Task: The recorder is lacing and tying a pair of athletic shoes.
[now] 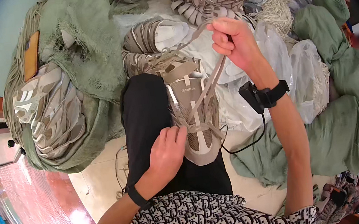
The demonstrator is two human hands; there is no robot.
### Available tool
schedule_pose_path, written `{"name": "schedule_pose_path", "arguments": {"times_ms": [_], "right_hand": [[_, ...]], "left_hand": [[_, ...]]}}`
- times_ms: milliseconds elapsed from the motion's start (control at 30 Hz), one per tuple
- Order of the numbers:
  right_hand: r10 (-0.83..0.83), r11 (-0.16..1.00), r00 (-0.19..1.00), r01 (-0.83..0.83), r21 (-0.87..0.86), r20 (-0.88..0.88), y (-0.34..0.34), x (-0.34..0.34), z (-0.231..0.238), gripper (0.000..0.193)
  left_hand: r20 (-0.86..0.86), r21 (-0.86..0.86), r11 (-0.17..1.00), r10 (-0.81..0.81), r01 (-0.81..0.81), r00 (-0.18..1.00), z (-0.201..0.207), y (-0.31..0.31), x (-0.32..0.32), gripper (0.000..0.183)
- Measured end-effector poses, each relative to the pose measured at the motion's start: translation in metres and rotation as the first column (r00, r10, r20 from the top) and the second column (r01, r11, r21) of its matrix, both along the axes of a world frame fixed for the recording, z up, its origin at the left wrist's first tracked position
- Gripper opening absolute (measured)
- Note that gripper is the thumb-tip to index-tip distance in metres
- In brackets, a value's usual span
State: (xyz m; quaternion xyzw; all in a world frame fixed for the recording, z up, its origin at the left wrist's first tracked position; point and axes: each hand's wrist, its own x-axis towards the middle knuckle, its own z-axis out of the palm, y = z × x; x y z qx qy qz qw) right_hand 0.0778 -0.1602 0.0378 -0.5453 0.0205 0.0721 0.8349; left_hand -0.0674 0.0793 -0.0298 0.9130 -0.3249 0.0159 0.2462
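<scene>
A taupe mesh shoe upper [201, 143] with pale trim lies over my knees, its toe toward me. Its flat beige lace [216, 76] is partly threaded through the lower eyelets. My right hand [234, 39] is raised beyond the upper, fingers closed in a pinch on the lace, which runs taut down to the eyelets; a loose stretch trails off to the left. Against the upper's left edge, my left hand [166, 152] has its fingers curled onto the side, and its fingertips are partly hidden.
Stacked uppers [142, 37] lie just beyond my knees, with more piled behind. At the left, a green sack [90, 55] carries bundled uppers [52, 110] and a phone in an orange-brown case [32, 55]. Bundled laces [277, 10] and green sacks [332, 69] lie right. A black cable hangs from my right wrist device [256, 95].
</scene>
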Motion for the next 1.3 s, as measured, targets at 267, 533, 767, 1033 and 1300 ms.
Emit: {"name": "schedule_pose_path", "arguments": {"times_ms": [267,533,767,1033,1300], "right_hand": [[0.015,1.0,1.0,-0.015,0.008,0.022,-0.003,-0.023,-0.001,0.019],[0.01,1.0,1.0,-0.01,0.024,-0.004,-0.005,-0.033,-0.009,0.019],[0.027,0.999,0.998,-0.026,0.038,-0.048,-0.003,-0.037,-0.011,0.018],[0.019,0.999,0.999,-0.018,0.033,-0.032,0.0,-0.038,-0.012,0.017],[0.006,0.995,0.999,-0.002,0.095,-0.042,-0.001,-0.039,-0.011,0.019]], "left_hand": [[-0.915,-0.339,0.705,-0.093,-0.623,0.392,0.007,0.014,0.023,0.03],[-0.92,-0.374,0.579,-0.131,-0.725,0.37,-0.003,0.009,0.006,0.035],[-0.902,-0.431,0.364,-0.134,-0.826,0.411,0.002,-0.007,0.004,0.033],[-0.9,-0.321,0.641,0.021,-0.697,0.434,0.003,0.006,0.008,0.031],[-0.798,-0.404,0.278,-0.573,-0.872,0.187,-0.001,0.016,0.008,0.028]]}}
